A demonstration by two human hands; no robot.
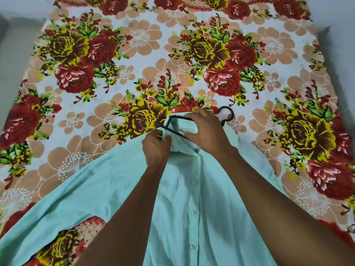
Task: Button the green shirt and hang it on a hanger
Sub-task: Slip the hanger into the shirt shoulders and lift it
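A pale green shirt (211, 208) lies face up on the bed, its front placket closed with white buttons down the middle, its collar pointing away from me. A black hanger (226, 114) lies at the collar, its hook sticking out beyond my right hand and one arm showing inside the neck opening. My right hand (205, 131) grips the hanger at the collar. My left hand (156, 146) pinches the left edge of the collar. One sleeve spreads out to the lower left.
The bed is covered by a floral sheet (134, 54) with red, yellow and peach flowers. Grey floor or wall (17, 45) shows beyond the sheet's left and right edges.
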